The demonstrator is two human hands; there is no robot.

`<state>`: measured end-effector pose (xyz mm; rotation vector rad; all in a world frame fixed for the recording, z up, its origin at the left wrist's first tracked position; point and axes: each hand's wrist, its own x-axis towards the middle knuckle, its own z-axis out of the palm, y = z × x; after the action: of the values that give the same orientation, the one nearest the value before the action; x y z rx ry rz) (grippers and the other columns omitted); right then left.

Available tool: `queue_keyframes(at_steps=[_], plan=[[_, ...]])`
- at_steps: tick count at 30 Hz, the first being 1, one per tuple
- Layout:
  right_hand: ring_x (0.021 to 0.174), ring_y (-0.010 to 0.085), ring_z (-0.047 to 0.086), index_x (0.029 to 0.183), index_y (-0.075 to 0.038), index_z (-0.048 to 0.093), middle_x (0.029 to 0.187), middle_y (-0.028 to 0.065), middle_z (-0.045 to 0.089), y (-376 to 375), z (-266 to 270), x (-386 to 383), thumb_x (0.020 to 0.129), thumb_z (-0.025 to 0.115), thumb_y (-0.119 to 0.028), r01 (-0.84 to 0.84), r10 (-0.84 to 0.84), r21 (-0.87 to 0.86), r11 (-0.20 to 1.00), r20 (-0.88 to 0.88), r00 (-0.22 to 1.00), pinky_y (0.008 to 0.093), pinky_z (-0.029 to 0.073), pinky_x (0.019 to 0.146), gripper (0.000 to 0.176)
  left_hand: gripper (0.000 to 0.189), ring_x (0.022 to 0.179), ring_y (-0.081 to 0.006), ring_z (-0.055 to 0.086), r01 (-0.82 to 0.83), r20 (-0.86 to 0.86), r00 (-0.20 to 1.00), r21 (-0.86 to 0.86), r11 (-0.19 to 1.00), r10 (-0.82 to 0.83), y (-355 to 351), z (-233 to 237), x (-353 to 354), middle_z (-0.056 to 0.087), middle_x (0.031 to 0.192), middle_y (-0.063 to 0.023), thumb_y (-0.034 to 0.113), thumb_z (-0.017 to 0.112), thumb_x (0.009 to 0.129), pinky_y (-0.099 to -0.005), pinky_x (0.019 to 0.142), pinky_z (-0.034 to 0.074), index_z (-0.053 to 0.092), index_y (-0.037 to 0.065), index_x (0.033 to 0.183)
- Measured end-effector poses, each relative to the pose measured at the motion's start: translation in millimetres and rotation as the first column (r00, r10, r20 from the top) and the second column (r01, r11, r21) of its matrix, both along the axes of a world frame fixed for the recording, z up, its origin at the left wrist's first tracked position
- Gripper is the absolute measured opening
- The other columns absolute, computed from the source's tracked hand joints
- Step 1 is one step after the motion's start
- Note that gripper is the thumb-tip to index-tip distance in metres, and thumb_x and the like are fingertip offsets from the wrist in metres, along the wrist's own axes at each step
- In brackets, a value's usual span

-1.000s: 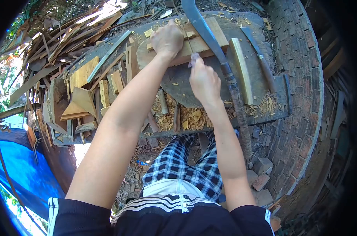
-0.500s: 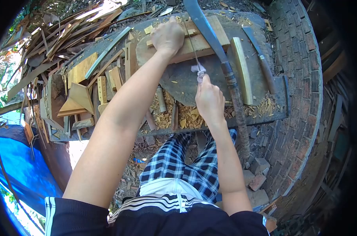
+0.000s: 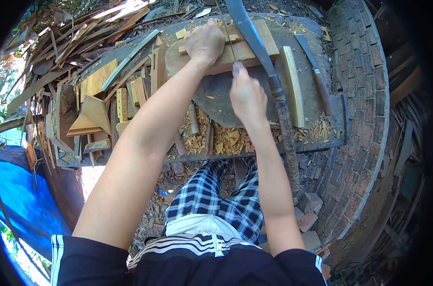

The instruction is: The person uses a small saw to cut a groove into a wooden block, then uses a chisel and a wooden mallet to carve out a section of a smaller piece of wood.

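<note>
My left hand is closed over a short wooden strip, holding it down on a thick wooden block. The strip's ends stick out on both sides of the hand. In my closed right hand is a thin, narrow saw blade with pale cloth wrapped round its near end. The blade lies across the strip, just right of my left hand. My fingers hide most of the wrapped grip.
A long curved blade with a wrapped handle lies right of my right hand. Beyond it are a pale wooden bar and a knife. Wood offcuts crowd the left; shavings lie nearer me. A brick wall curves along the right.
My right hand has pushed the saw forward and slightly left, bringing its wrapped end close to the block's near edge. My left hand stays on the strip.
</note>
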<state>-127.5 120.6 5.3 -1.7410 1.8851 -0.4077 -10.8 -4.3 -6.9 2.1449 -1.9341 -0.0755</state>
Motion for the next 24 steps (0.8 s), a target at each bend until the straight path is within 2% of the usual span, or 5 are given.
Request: queue_keyframes(at_steps=[5,8,12,15,24], plan=[[0.087,0.045,0.065,0.119,-0.006,0.057,0.09,0.0257,0.068,-3,0,0,0.097,0.044,-0.021,0.011,-0.011,-0.005,1.0,0.015,1.0,0.0552,0.051,0.076,0.029,0.026,0.088,-0.0326,0.069,-0.011,-0.004,1.0,-0.013,1.0,0.011,-3,-2,0,0.071,0.089,-0.0174,0.018,0.043,0.089,-0.044,0.082,0.049,0.064,0.007,0.098],[0.088,0.0445,0.065,0.125,-0.01,0.055,0.091,0.0259,0.067,25,3,-8,0.097,0.045,-0.022,-0.013,0.011,0.04,0.999,0.057,0.998,0.0547,0.051,0.076,0.031,0.028,0.086,-0.039,0.068,-0.005,0.011,1.0,-0.039,0.999,0.005,-3,-5,4,0.07,0.087,-0.0213,0.021,0.04,0.092,-0.0486,0.076,0.052,0.063,0.008,0.101],[0.084,0.0445,0.067,0.118,-0.007,0.058,0.085,0.0263,0.068,-15,-2,-2,0.097,0.044,-0.023,-0.004,0.011,-0.133,0.991,0.055,0.998,0.0539,0.053,0.074,0.03,0.025,0.089,-0.0315,0.069,-0.008,0.006,1.0,-0.006,1.0,0.008,-3,1,-2,0.071,0.09,-0.0168,0.018,0.043,0.089,-0.0428,0.082,0.049,0.063,0.007,0.098],[0.084,0.0435,0.068,0.1,0.001,0.057,0.083,0.0261,0.068,-25,7,6,0.098,0.042,-0.022,-0.012,0.011,-0.031,0.999,-0.026,1.0,0.0537,0.053,0.075,0.027,0.025,0.084,-0.0345,0.069,0.033,0.024,0.999,-0.076,0.997,-0.031,0,-7,3,0.071,0.086,-0.0182,0.019,0.042,0.09,-0.045,0.076,0.051,0.063,0.007,0.098],[0.086,0.0465,0.065,0.104,0.0,0.056,0.086,0.0287,0.067,-30,7,14,0.096,0.046,-0.021,0.004,-0.004,0.005,1.0,-0.048,0.999,0.0558,0.051,0.075,0.025,0.026,0.078,-0.0378,0.069,0.03,-0.001,1.0,-0.096,0.995,-0.03,-4,-10,5,0.07,0.08,-0.0192,0.02,0.041,0.091,-0.0478,0.068,0.053,0.062,0.007,0.1]])
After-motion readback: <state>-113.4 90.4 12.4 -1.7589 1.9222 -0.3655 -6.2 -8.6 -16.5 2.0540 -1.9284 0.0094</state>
